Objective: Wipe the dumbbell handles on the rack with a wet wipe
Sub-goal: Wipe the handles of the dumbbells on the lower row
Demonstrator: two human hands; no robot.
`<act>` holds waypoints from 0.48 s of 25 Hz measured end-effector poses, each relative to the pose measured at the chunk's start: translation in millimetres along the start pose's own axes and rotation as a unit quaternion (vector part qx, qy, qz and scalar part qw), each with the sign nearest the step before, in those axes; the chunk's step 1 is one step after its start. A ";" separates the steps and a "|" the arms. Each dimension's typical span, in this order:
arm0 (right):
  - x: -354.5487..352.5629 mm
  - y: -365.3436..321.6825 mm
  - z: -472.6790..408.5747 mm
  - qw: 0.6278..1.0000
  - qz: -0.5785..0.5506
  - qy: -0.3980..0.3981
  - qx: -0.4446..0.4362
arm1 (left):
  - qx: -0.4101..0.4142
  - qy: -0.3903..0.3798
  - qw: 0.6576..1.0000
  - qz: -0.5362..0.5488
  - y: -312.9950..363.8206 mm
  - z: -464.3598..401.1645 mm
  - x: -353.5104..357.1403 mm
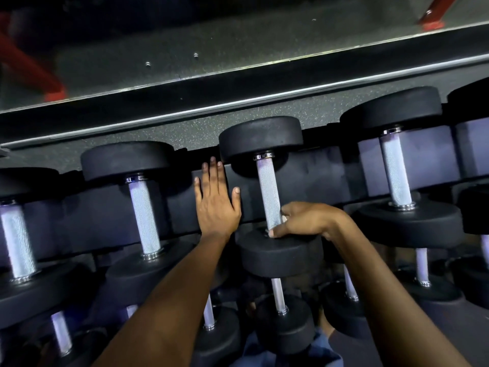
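Dumbbell handle [269, 190] lower end gripped by right hand [304, 221] (wipe barely visible), left hand [217, 205] flat on rack [105, 207]

The right hand [301, 221] hides the lower handle [270, 192] and most of a white wipe [284, 219] against it.

Single view, head-worn wide-angle camera. Position: above the top tier of the dumbbell rack [304, 178], close in. Facing: forward and steeply down, frame tilted so the rack runs up toward the right. Near edge: both forearms enter from below. Far edge: speckled floor [164, 133] beyond the rack. Lower tier partly seen beneath.
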State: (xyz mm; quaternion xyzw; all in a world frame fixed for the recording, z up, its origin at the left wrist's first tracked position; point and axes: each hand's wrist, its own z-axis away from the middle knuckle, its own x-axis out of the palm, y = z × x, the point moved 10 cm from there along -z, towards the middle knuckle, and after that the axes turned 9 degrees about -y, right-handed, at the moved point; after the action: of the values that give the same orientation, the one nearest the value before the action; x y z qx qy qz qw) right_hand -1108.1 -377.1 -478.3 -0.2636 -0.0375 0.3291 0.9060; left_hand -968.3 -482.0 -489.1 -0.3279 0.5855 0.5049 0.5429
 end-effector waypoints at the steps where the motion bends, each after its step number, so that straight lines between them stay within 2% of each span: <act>1: 1.3 -1.4 0.9 0.999 -0.049 -0.003 -0.014 | 0.002 0.002 1.000 0.000 -0.1 0.8 -0.4; 3: 5.1 -1.5 5.5 0.997 -0.064 -0.003 -0.033 | 0.003 0.004 1.000 -0.002 0.0 0.7 -1.1; 6: 2.8 -2.2 8.5 0.997 0.065 0.024 -0.022 | 0.002 0.006 1.000 -0.003 0.7 0.1 -0.7; 9: -10.2 -12.9 12.8 0.991 0.107 0.076 -0.009 | 0.005 0.005 1.000 -0.002 1.5 1.2 -1.4; 12: -6.5 -32.1 37.1 0.952 0.258 0.163 0.025 | 0.005 0.009 1.000 -0.001 0.7 0.8 -1.2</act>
State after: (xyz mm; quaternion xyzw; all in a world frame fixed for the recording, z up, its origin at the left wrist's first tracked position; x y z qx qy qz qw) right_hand -1103.6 -385.0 -429.7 -0.2913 0.1886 0.5052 0.7901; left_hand -968.5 -481.2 -487.7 -0.3304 0.5928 0.4980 0.5398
